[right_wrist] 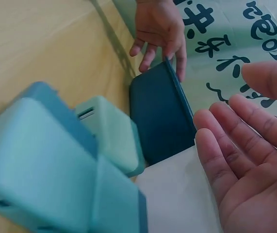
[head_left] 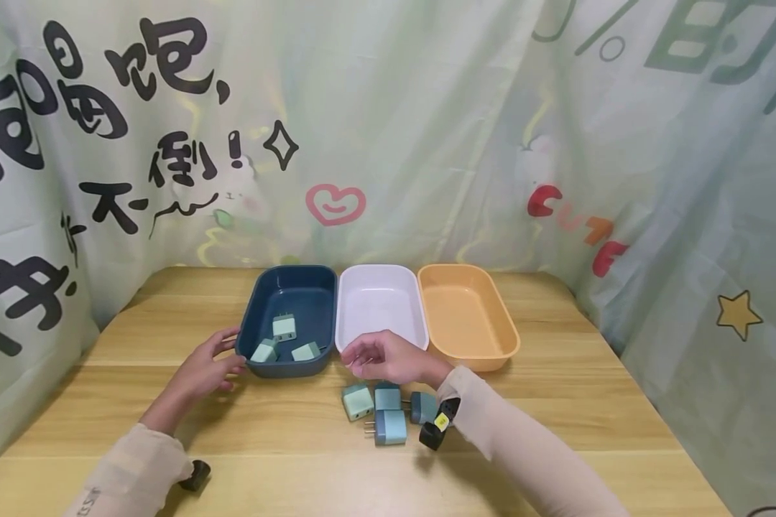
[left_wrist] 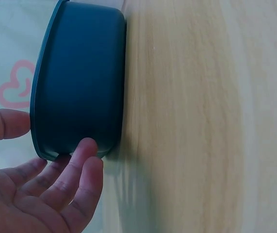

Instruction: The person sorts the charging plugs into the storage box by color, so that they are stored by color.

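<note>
My left hand (head_left: 203, 370) is at the front left corner of the dark blue tray (head_left: 291, 368), its relaxed fingers and thumb touching the rim. Inside that tray lie three pale green plug chargers (head_left: 284, 327). Over the front edge of the white tray (head_left: 381, 283) hovers my right hand (head_left: 388, 357); the right wrist view shows its fingers loosely extended with nothing in them. Below it on the table are a pale green charger (head_left: 358, 401), a light blue charger (head_left: 391, 428) with prongs pointing left, another blue charger (head_left: 387, 396), and a darker one (head_left: 423, 407) near the right wrist.
An orange tray (head_left: 468, 316) stands right of the white one, the three trays side by side on a wooden table (head_left: 297, 459). Behind and around the table hangs a printed curtain (head_left: 414, 143). Each wrist carries a small black camera (head_left: 197, 475).
</note>
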Demonstrator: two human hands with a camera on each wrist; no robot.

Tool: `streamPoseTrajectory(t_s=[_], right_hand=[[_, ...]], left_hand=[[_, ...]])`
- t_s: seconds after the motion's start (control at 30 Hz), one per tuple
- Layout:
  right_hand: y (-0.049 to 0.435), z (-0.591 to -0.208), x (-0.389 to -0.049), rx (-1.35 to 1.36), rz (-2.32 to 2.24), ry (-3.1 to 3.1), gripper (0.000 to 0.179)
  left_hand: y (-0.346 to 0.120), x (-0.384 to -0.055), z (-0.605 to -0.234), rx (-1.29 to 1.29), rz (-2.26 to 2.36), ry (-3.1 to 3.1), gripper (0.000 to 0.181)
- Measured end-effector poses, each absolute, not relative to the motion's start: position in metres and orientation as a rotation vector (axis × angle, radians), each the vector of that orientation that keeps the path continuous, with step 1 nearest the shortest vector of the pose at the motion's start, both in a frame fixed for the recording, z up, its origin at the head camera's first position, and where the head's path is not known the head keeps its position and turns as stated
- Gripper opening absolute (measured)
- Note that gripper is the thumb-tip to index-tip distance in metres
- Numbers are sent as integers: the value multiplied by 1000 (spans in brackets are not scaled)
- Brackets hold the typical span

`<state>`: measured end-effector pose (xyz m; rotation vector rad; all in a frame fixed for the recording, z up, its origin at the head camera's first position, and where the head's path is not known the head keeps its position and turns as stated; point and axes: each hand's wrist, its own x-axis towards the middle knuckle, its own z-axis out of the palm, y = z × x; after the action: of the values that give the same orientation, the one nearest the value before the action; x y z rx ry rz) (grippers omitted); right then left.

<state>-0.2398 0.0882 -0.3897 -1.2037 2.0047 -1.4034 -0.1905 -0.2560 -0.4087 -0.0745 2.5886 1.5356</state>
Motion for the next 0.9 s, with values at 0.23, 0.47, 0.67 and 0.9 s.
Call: streamPoseTrajectory(t_s=[0.23, 0.47, 0.67, 0.9], right_hand=[[103, -396, -231, -1174, -1322, 2043, 29], [110, -405, -226, -1154, -1281, 2083, 29], [107, -415, -221, -1132, -1213, 2164, 28], [106, -421, -219, -1190, -1127, 2296, 30]], left_hand=[[-257, -191, -411, -58, 1545, 2592, 65], [-256, -192, -410, -107, 1535, 2590, 66], [-258, -190, -411, -117, 1527, 2591, 66], [-255, -194, -412, -119, 1524, 2593, 66]])
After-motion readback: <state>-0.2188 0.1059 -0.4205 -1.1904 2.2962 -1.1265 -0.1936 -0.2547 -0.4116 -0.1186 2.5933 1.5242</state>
